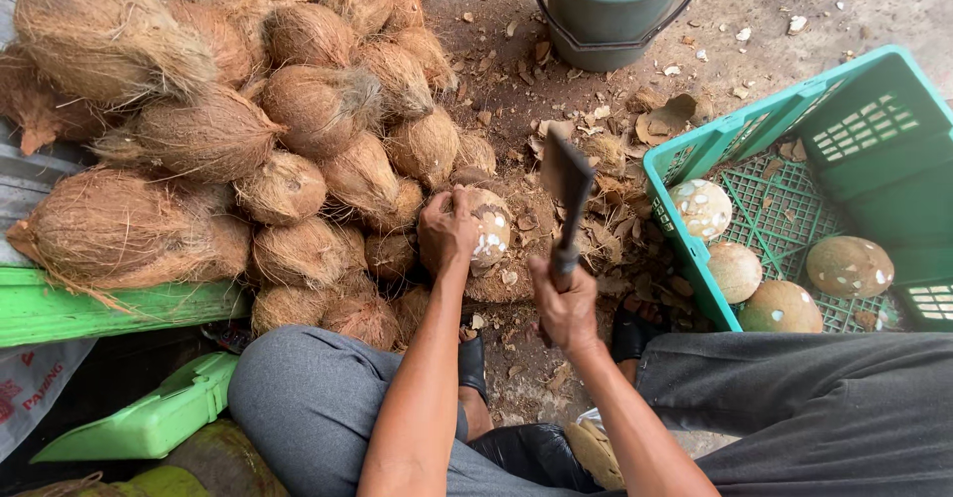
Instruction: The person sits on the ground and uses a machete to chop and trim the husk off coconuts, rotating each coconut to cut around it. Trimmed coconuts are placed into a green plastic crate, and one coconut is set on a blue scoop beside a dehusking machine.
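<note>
My left hand (447, 231) grips a partly shelled coconut (487, 225), brown with white patches, resting on a low chopping block (531, 249) on the ground. My right hand (565, 305) holds the dark handle of a cleaver (566, 174), its broad blade raised upright just right of the coconut. A heap of husky brown coconuts (248, 110) lies to the left, close against my left hand.
A green plastic crate (814, 159) at the right holds several peeled coconuts (849, 266). A grey-green bucket (611, 15) of husk scraps stands at the top. Shell chips litter the ground. A green board (99, 308) and a green plastic lid (149, 423) lie at lower left by my knees.
</note>
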The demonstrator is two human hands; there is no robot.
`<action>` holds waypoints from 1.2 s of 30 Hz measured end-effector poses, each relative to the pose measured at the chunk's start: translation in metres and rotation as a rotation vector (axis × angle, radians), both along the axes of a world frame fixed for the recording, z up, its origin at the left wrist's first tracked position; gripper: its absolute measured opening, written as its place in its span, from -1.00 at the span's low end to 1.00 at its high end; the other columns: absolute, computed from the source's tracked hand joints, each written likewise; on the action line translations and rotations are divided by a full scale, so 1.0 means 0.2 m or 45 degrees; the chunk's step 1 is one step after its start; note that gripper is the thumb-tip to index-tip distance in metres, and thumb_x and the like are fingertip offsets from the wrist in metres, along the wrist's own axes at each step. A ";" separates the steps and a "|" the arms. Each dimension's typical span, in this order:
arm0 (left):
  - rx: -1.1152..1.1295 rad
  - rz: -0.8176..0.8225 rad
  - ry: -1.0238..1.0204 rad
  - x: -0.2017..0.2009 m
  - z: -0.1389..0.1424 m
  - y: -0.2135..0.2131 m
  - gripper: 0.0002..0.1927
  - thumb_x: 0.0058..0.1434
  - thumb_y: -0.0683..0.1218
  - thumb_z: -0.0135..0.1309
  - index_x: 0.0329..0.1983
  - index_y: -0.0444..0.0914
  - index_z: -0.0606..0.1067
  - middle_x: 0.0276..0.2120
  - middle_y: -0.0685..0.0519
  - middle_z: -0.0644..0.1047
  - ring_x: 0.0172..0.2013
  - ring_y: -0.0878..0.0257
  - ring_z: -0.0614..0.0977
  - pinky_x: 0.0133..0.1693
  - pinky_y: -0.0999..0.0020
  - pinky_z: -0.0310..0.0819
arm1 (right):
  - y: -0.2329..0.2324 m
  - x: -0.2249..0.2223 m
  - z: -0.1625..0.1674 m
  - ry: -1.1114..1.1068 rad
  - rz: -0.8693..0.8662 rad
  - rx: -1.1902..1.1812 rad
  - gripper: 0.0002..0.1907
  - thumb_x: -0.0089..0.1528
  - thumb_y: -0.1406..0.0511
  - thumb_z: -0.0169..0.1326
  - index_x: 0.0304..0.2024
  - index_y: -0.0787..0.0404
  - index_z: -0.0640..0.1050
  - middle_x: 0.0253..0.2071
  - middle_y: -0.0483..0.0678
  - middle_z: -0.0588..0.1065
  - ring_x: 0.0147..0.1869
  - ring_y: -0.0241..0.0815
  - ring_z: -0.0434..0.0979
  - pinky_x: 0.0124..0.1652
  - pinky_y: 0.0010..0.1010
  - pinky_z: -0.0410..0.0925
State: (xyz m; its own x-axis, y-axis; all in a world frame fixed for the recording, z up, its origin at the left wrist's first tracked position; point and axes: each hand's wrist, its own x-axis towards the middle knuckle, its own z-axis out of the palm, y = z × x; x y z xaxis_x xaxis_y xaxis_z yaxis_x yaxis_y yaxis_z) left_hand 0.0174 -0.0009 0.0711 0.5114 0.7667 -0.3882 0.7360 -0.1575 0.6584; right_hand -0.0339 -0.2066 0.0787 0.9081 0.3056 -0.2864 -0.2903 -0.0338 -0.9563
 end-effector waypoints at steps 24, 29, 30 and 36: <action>0.124 -0.050 -0.092 -0.01 -0.09 0.03 -0.48 0.31 0.30 -0.16 -0.13 -0.17 0.57 -0.31 -0.02 0.54 -0.39 0.19 0.52 -0.39 0.19 0.34 | 0.06 0.06 0.09 -0.003 0.171 -0.454 -0.62 0.35 0.09 -0.02 -0.52 0.07 0.39 -0.67 -0.21 0.36 -0.64 -0.32 0.29 -0.61 -0.32 0.25; 0.148 -0.086 -0.006 -0.03 -0.19 0.04 -0.52 0.32 0.26 -0.14 -0.13 -0.17 0.57 -0.27 -0.04 0.58 -0.34 0.12 0.57 -0.32 0.11 0.45 | 0.06 0.03 0.11 -0.221 0.166 -0.559 -0.56 0.36 0.08 0.08 -0.54 0.14 0.38 -0.70 -0.15 0.27 -0.65 -0.26 0.19 -0.59 -0.27 0.20; 0.267 -0.188 -0.031 -0.04 -0.21 0.04 -0.55 0.33 0.23 -0.13 -0.11 -0.16 0.57 -0.26 -0.05 0.57 -0.32 0.13 0.58 -0.33 0.12 0.48 | 0.06 0.01 0.10 -0.293 0.134 -0.554 -0.60 0.35 0.09 0.09 -0.49 0.18 0.41 -0.69 -0.11 0.27 -0.63 -0.24 0.19 -0.58 -0.27 0.21; 0.135 -0.075 -0.258 -0.03 -0.14 0.03 -0.59 0.33 0.21 -0.02 -0.18 -0.18 0.60 -0.36 -0.04 0.63 -0.34 0.12 0.62 -0.31 0.16 0.51 | 0.04 0.07 -0.01 -0.028 0.237 -0.633 -0.74 0.31 0.21 0.08 -0.36 0.27 0.56 -0.60 -0.04 0.41 -0.53 -0.24 0.36 -0.47 -0.26 0.28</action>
